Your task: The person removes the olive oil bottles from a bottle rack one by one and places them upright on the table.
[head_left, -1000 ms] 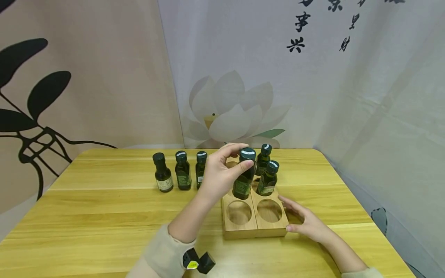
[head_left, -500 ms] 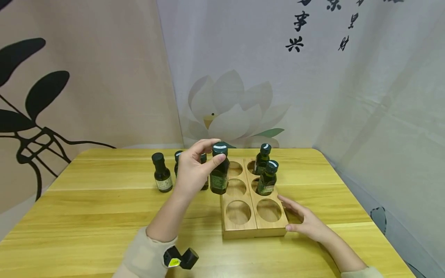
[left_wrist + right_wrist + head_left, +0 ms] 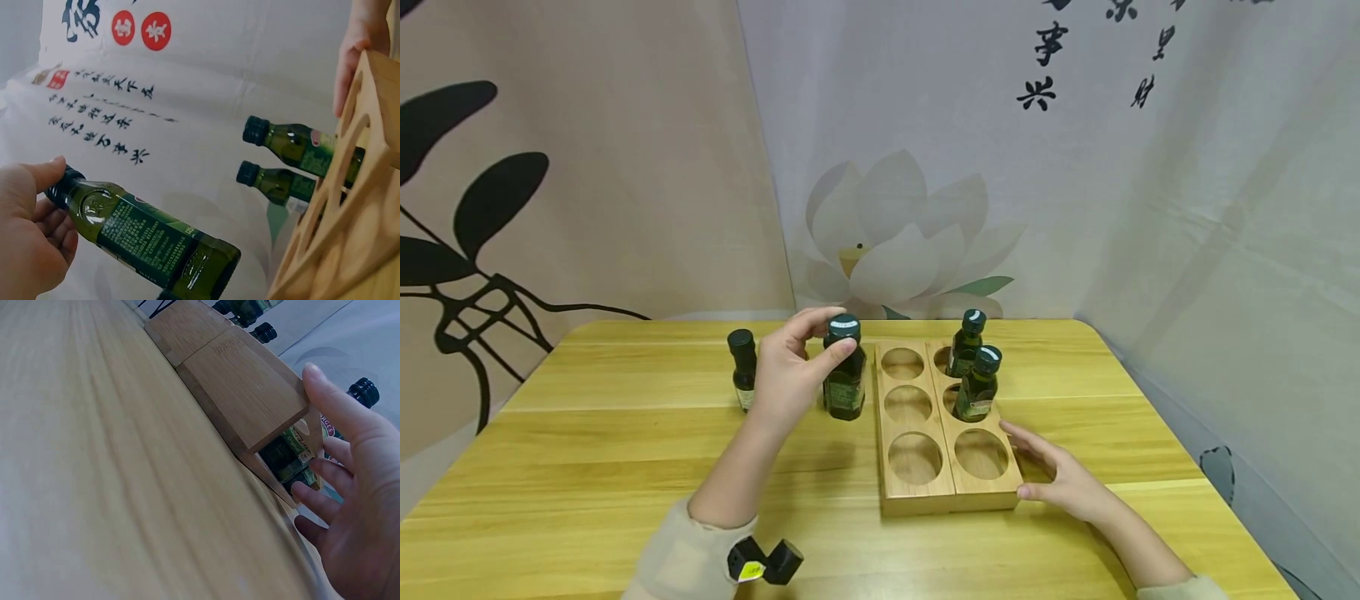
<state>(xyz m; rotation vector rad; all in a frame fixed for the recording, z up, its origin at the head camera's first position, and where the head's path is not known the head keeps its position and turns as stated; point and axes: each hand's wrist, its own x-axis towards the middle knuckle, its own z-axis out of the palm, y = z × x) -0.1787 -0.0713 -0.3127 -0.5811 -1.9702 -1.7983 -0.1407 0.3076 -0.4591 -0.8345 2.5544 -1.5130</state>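
Observation:
My left hand [image 3: 786, 367] pinches a dark green glass bottle [image 3: 844, 392] by its cap and neck, just left of the wooden rack [image 3: 917, 505]. In the left wrist view, that bottle [image 3: 150, 240] tilts across the picture, its green label showing small print. Two similar bottles [image 3: 966, 348] stand in the rack's right column, in the back and middle holes. My right hand [image 3: 1063, 479] lies at the rack's right front corner. The right wrist view shows its thumb [image 3: 331, 400] along the rack's edge and its fingers loosely bent beside the rack's side opening.
A narrow-necked dark bottle [image 3: 742, 362] stands on the table [image 3: 587, 467] left of my left hand, which partly covers it. Round bare holes fill the rack's left column and its front right place. Printed cloth [image 3: 910, 225] hangs behind the table.
My left hand has carried the bottle leftward from over the rack to beside it. Other standing bottles have become hidden behind that hand and bottle. My right hand stays at the rack corner.

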